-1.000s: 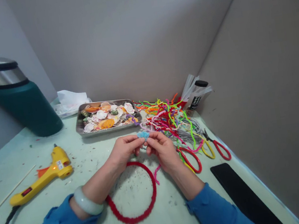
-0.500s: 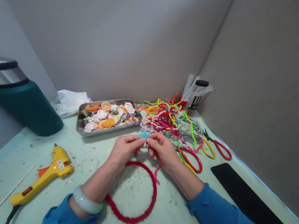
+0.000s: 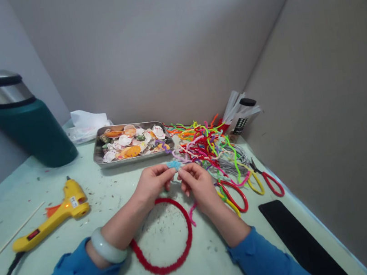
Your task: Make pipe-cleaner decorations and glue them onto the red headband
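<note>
Between the fingertips of both hands is a small light-blue fuzzy piece (image 3: 174,165), which looks like bent pipe cleaner. My left hand (image 3: 154,182) pinches its left side, thumb against the fingers. On the other side my right hand (image 3: 197,182) grips it in the same way, close to the left fingertips. The fingers hide part of the piece. Below the hands a red fuzzy ring (image 3: 189,228) lies flat on the table, its upper left passing under my left forearm. A short bit of pink pipe cleaner (image 3: 192,214) lies beside the ring.
A metal tray (image 3: 135,160) of shells stands behind the hands, with a tangle of coloured pipe cleaners (image 3: 205,145) to its right. Scissors (image 3: 273,184) and a black strip (image 3: 298,235) lie at right. A yellow glue gun (image 3: 57,216) and a green bottle (image 3: 34,132) are at left.
The light-blue piece has shifted slightly left and turned a little between the fingertips. Both hands stay almost in place, still pinching it.
</note>
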`<state>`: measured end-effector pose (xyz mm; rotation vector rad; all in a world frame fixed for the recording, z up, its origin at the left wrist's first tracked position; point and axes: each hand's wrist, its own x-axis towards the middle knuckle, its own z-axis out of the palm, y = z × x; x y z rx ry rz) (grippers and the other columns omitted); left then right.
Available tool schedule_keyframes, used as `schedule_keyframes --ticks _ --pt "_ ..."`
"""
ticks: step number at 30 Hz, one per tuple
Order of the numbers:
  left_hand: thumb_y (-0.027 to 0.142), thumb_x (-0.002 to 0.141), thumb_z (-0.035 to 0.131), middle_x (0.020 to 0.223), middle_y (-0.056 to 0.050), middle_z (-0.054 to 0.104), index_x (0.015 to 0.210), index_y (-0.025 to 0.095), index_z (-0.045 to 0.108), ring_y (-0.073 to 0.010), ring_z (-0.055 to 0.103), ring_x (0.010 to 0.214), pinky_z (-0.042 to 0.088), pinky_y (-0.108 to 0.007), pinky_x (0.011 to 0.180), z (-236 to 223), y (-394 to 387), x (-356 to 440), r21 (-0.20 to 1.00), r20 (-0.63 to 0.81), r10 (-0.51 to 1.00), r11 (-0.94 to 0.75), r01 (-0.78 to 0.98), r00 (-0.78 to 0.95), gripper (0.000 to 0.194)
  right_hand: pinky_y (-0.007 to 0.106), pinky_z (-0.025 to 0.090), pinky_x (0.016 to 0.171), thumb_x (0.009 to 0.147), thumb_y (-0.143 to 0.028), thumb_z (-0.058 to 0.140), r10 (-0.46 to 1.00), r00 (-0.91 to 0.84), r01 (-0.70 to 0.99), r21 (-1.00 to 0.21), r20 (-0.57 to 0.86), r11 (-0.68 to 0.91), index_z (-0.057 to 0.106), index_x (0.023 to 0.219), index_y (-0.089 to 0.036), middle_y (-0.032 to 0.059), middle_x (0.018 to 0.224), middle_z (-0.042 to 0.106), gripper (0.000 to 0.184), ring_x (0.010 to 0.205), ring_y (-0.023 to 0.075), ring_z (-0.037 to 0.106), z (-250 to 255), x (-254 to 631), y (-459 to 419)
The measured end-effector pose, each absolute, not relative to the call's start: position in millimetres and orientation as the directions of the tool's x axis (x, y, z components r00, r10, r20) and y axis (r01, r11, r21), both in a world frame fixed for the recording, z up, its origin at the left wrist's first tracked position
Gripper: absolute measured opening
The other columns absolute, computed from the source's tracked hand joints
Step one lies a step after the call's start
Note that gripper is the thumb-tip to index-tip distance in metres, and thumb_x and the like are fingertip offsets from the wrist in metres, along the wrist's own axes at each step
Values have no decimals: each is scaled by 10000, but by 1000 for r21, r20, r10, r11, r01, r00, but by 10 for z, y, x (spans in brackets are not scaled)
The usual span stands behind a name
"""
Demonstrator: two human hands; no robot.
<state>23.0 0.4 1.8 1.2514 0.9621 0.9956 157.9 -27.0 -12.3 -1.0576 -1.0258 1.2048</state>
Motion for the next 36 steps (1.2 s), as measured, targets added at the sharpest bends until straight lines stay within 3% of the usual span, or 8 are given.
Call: schedule_keyframes --ticks 5,8,10,17,23,30,33,36 --pt "340 679 700 493 41 493 603 137 583 -63 430 434 335 -205 467 11 17 219 958 -93 936 178 -226 340 246 244 426 585 780 -282 602 938 154 194 -940 312 280 593 768 -207 -8 714 599 77 648 135 538 -124 1585 -314" --pt "331 687 703 497 41 503 637 132 596 -55 429 431 343 -196 468 4 25 215 933 -113 919 230 -278 379 231 288 416 717 805 -234 561 889 77 430 -820 451 378 620 842 -216 31 841 621 73 822 181 544 -116 1588 -349" --pt "326 699 697 502 40 508 660 129 603 -52 431 433 347 -191 472 -2 30 214 924 -113 911 243 -296 396 222 305 405 768 805 -202 543 879 23 484 -775 476 407 614 870 -214 41 886 619 97 879 193 538 -112 1586 -362" --pt "315 686 702 478 50 485 597 132 562 -50 416 424 326 -190 461 3 14 225 941 -109 925 214 -262 365 247 270 420 678 832 -179 472 915 -43 388 -837 402 386 573 864 -209 7 763 595 110 700 153 538 -110 1565 -370" --pt "337 693 681 502 44 499 601 132 566 -58 421 428 325 -203 464 -4 11 234 975 -66 939 132 -176 339 253 248 410 605 801 -177 491 927 -10 435 -833 376 343 541 764 -203 -12 684 587 66 620 137 535 -127 1577 -371" --pt "361 709 649 441 51 471 559 154 515 -71 411 405 333 -211 452 -18 52 230 997 -12 970 29 -70 241 288 258 461 666 795 -198 515 890 105 451 -819 443 354 585 806 -194 10 748 633 71 708 152 596 -137 1584 -355" --pt "352 714 642 411 52 458 553 151 522 -69 396 394 325 -207 444 -38 67 228 1000 11 979 -7 -21 206 284 259 475 607 791 -239 550 927 160 300 -911 340 282 588 807 -199 12 746 650 58 638 146 600 -129 1588 -330" --pt "348 713 649 424 47 467 547 149 524 -71 410 401 337 -207 448 -51 83 207 999 3 980 6 -48 200 288 259 487 572 780 -287 592 979 138 -33 -988 147 153 584 836 -188 23 751 674 113 563 127 596 -70 1612 -312"
